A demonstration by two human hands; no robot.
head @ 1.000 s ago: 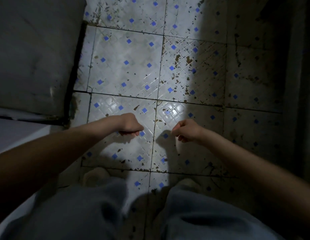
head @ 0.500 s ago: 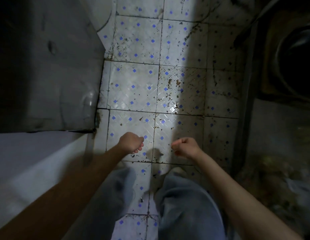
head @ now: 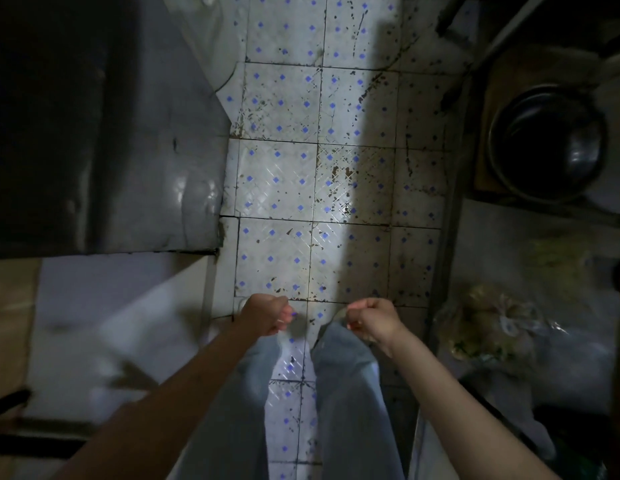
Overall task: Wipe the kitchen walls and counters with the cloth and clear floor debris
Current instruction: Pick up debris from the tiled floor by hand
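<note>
Two hands hang over the tiled floor (head: 277, 181) at six o'clock, the left hand (head: 265, 317) and right hand (head: 372, 320) each with fingers curled into a loose fist, holding nothing I can make out. Dark debris (head: 339, 171) speckles the tiles near the centre. At two o'clock a dark pot (head: 547, 143) sits in shadow, its contents unreadable; no cloth shows.

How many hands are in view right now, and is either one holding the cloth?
2. The left hand hangs over the left grey trouser leg, the right hand over the right leg, above the dirty blue-dotted white floor tiles. Both are curled; no cloth shows in either.
</note>
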